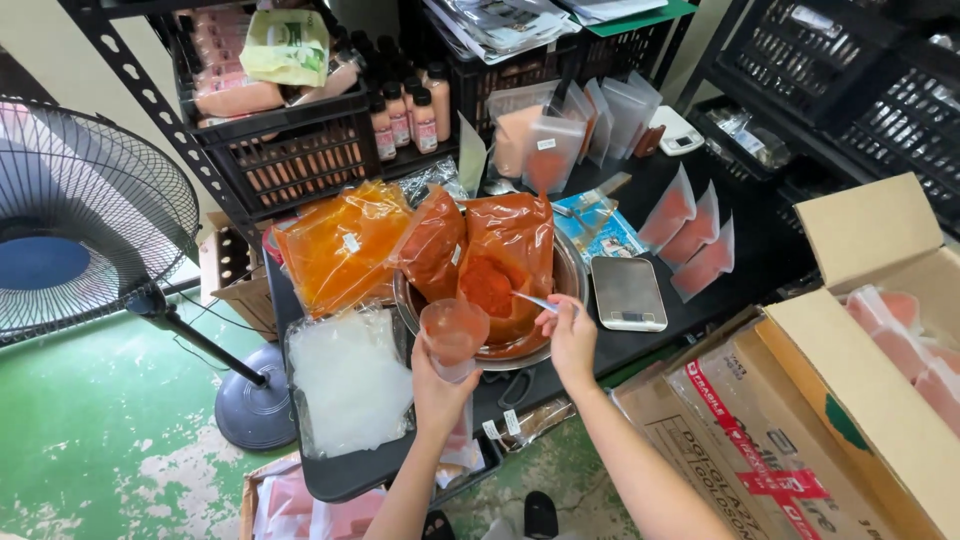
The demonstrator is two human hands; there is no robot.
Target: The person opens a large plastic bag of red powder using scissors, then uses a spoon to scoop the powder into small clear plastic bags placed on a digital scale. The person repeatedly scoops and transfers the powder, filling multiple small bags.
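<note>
My left hand [437,378] grips a small clear pouch [453,335] with a little orange-red powder in it, held upright over the near rim of a metal bowl [570,275]. My right hand [570,335] holds a metal spoon [533,301] whose tip reaches into a big open bag of red powder [503,270] standing in the bowl. A second sealed bag of red powder [432,243] leans in the bowl to the left.
A large orange powder bag [343,250] and a stack of clear empty pouches [347,378] lie left. A small scale [627,293] and filled pouches [690,235] sit right. Cardboard boxes [860,380] stand at right, a floor fan [70,225] at left, black crates with bottles [290,150] behind.
</note>
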